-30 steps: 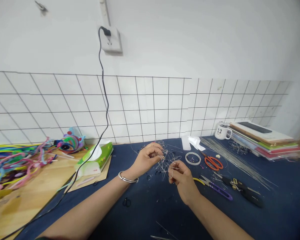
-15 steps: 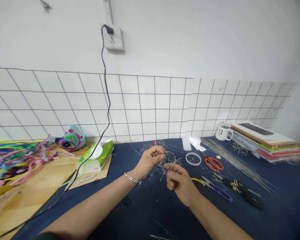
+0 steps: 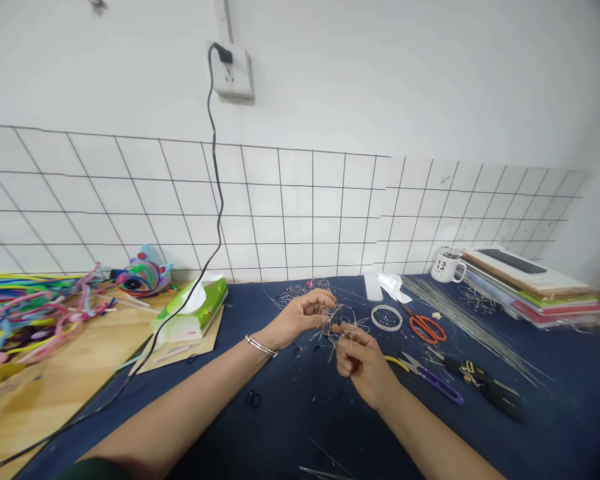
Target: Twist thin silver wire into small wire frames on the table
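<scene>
Between my two hands, above the dark blue cloth (image 3: 290, 427), is a tangled piece of thin silvery wire (image 3: 333, 333) with many loose ends sticking out. My left hand (image 3: 305, 316), a silver bangle at its wrist, pinches it from the left. From the right, my right hand (image 3: 359, 358) is closed on it with thumb and forefinger. Fingers cover part of the wire, so its full shape is hidden. Behind the hands lies another heap of bent wire (image 3: 293, 293).
Right of my hands lie a white ring dish (image 3: 386, 319), orange-handled scissors (image 3: 427, 329), yellow-and-purple pliers (image 3: 433, 380), black pliers (image 3: 485, 387) and straight wires (image 3: 470, 327). A mug (image 3: 446, 267) and stacked books (image 3: 535, 283) stand behind. Left are tissues (image 3: 195, 310), a black cable (image 3: 215, 167) and pipe cleaners (image 3: 35, 320).
My right hand has shifted slightly right and down with the wire piece. My left hand stays pinched on it, its fingers a little more extended. The camera view has tilted slightly.
</scene>
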Action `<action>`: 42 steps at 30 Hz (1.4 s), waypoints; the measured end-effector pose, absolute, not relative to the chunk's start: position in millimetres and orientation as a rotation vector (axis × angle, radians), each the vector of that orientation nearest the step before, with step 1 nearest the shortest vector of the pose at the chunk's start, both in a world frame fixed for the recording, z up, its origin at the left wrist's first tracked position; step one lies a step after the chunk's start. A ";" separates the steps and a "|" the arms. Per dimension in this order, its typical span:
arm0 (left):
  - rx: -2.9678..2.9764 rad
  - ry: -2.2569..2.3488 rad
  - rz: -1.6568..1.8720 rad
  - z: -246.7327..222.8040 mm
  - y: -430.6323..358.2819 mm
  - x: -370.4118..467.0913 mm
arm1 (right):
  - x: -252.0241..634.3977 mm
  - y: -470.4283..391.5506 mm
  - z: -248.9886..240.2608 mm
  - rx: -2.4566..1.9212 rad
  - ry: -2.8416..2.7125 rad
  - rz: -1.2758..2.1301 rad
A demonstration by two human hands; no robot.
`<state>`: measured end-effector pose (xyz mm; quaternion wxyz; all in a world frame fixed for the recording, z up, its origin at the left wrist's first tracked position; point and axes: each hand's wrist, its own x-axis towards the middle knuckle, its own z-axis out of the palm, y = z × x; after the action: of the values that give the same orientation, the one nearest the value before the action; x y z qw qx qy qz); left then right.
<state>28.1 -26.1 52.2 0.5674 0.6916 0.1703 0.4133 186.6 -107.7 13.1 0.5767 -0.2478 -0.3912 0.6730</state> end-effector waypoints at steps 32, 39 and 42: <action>1.568 0.583 1.039 60.6 -23.9 24.7 | 184.9 -105.4 13.8 -0.661 -0.891 1.532; 1.727 0.699 0.983 48.8 -21.1 29.0 | 185.3 -101.8 4.4 -0.623 -0.858 1.534; 1.836 0.765 0.972 47.7 -19.1 27.6 | 185.5 -101.8 4.9 -0.686 -0.928 1.492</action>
<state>27.6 -19.1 47.7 0.4475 0.7417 0.3090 0.3926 185.5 -101.8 4.9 0.5873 -0.2945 -0.3983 0.6401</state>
